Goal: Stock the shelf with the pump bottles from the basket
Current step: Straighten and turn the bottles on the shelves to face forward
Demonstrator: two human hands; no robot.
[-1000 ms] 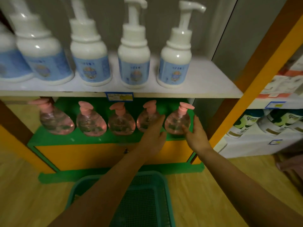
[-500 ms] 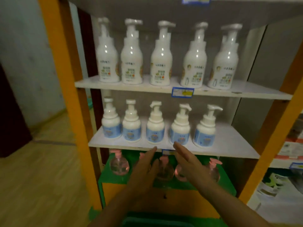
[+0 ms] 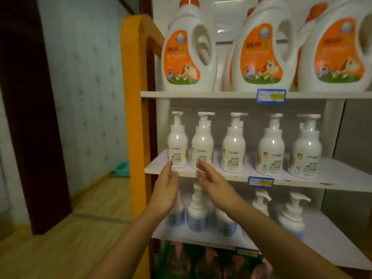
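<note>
Both my hands are raised in front of the shelf unit, empty, fingers apart. My left hand (image 3: 167, 188) has its fingertips at the front edge of the middle white shelf (image 3: 302, 179), just below the leftmost white pump bottle (image 3: 177, 141). My right hand (image 3: 213, 184) is beside it, under the second white pump bottle (image 3: 202, 141). Several more white pump bottles stand in that row. Blue-labelled pump bottles (image 3: 198, 214) fill the shelf below, partly hidden by my arms. Pink pump bottles (image 3: 207, 262) show dimly on the green bottom shelf. The basket is out of view.
Large white detergent jugs with orange labels (image 3: 187, 51) stand on the top shelf. The unit's orange side frame (image 3: 134, 97) rises at left. A teal tray (image 3: 122, 169) lies on the wooden floor by the wall. A dark door frame (image 3: 30, 117) stands far left.
My view has tilted up from the bottom shelf and basket to the upper shelves. Both hands left the pink bottles and rose, empty, to the edge of the middle shelf.
</note>
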